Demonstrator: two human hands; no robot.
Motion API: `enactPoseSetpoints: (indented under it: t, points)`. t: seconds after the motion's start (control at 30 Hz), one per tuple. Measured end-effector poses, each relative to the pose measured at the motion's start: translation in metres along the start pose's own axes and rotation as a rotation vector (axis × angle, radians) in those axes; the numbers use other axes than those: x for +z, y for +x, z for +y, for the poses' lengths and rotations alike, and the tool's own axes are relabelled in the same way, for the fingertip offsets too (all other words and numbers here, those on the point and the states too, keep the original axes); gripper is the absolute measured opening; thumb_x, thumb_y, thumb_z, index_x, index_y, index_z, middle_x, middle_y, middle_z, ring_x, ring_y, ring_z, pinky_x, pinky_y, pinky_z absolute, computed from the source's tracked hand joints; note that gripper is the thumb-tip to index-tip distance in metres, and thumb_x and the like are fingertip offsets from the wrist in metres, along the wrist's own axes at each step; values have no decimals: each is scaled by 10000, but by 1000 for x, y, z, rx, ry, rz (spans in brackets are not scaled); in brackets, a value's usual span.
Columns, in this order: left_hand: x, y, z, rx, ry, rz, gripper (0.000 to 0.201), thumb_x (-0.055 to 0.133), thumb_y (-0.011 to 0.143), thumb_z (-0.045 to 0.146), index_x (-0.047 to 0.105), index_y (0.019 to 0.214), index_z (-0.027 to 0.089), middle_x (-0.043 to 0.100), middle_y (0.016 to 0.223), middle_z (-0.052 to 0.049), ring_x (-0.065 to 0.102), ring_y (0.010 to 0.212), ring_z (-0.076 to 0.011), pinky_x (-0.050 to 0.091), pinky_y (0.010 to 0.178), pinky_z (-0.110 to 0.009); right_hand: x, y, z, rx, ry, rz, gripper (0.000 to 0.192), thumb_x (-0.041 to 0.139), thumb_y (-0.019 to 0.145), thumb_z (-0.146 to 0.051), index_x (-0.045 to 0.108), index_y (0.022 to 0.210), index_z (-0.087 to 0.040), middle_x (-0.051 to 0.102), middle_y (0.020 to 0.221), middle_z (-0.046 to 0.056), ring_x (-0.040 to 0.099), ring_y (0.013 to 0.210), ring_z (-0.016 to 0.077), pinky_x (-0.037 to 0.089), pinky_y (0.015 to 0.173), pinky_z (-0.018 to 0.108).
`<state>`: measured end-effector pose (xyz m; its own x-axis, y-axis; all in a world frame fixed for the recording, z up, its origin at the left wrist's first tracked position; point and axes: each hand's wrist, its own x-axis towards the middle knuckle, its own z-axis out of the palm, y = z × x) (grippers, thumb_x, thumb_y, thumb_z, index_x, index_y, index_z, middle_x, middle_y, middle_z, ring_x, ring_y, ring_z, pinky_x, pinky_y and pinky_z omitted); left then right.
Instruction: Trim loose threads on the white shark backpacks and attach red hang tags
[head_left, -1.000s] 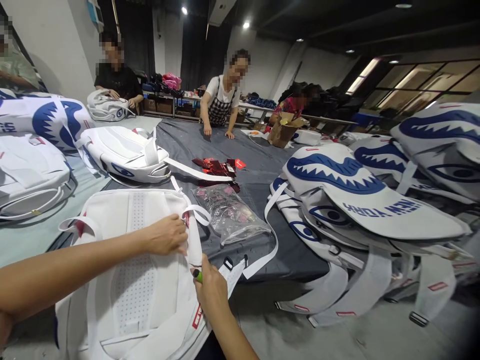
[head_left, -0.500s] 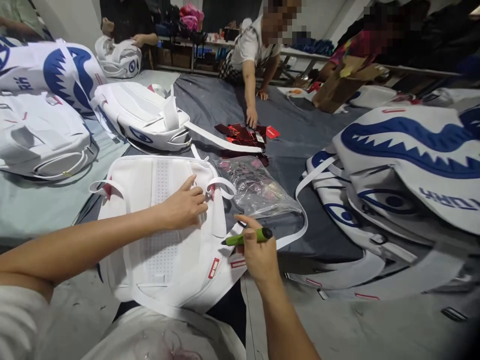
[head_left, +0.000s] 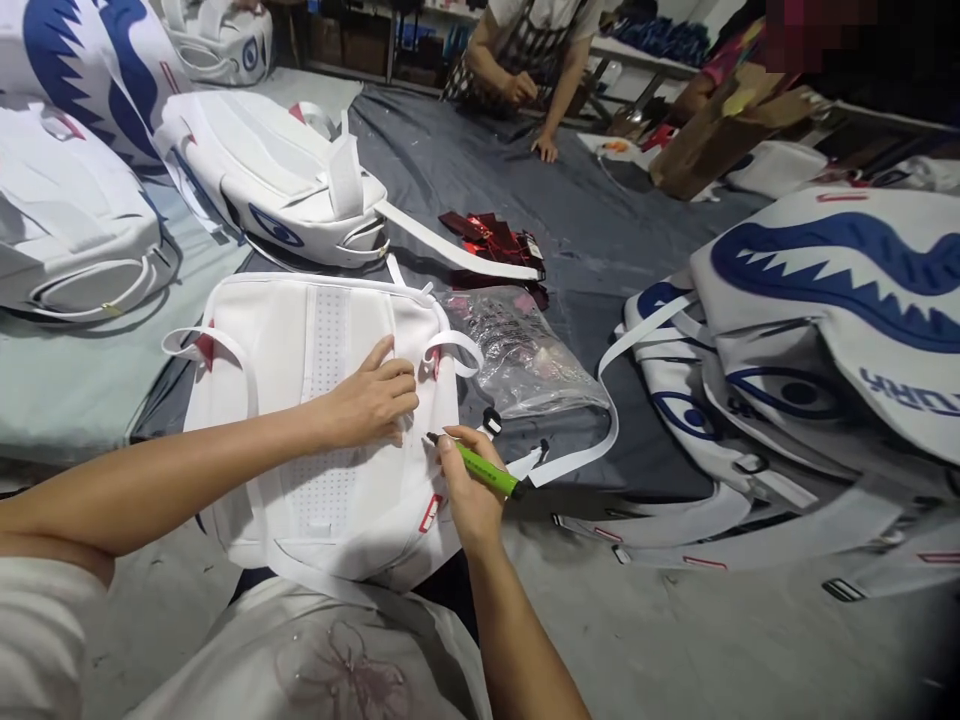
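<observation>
A white backpack (head_left: pixel 281 310) lies in front of me with its strap side up, its near edge by my lap. My left hand (head_left: pixel 375 400) rests flat on its right shoulder strap, fingers spread. In my right hand (head_left: pixel 476 500) is a green marker pen (head_left: pixel 484 468), gripped between thumb and fingers. Its dark tip points left at the white strap, just right of my left hand; whether it touches cannot be made out. A small red-framed label (head_left: pixel 430 513) sits lower on the same strap. One black buckle (head_left: pixel 492 422) lies beside the bag.
A clear plastic bag (head_left: pixel 529 350) and shiny red pieces (head_left: pixel 499 245) lie on the dark cloth (head_left: pixel 585 220). White backpacks (head_left: pixel 277 170) stand at the left, and a stack with blue shark faces (head_left: pixel 832 270) at the right. Across the table a person's hand (head_left: pixel 545 147) leans on it.
My right hand has moved left with the marker, its tip now at the backpack strap. My left hand stays in place. Across the table, a person's hand has drawn back from the red pieces.
</observation>
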<state>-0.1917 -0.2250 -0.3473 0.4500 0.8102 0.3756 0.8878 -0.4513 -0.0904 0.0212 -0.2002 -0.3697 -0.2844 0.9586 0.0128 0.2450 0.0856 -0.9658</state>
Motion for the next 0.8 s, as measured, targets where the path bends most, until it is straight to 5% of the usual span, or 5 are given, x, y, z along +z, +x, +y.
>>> enactPoseSetpoints:
  t: [0.2, 0.33, 0.8]
  points:
    - [15, -15, 1, 35, 42, 189, 237, 614, 928, 413, 590, 897, 179, 668, 984, -31, 537, 1161, -214, 24, 1296, -528, 11, 9, -13, -72, -28, 48, 330, 634, 829, -510, 629, 746, -191, 603, 634, -12, 543, 590, 142, 447, 595, 272]
    - [28, -25, 7, 5, 16, 297, 208, 513, 987, 354, 605, 975, 169, 675, 1078, -65, 493, 1301, -206, 57, 1307, -497, 20, 17, -21, -13, -13, 74, 369, 623, 804, -552, 570, 675, -211, 552, 567, -27, 498, 532, 136, 411, 533, 267]
    - [44, -35, 4, -38, -129, 222, 217, 502, 998, 387, 611, 1033, 202, 671, 1180, -49, 498, 1336, -205, 161, 1296, -544, 25, 28, -8, -33, -247, -42, 363, 626, 850, -533, 613, 691, -206, 568, 574, -22, 511, 550, 133, 383, 563, 262]
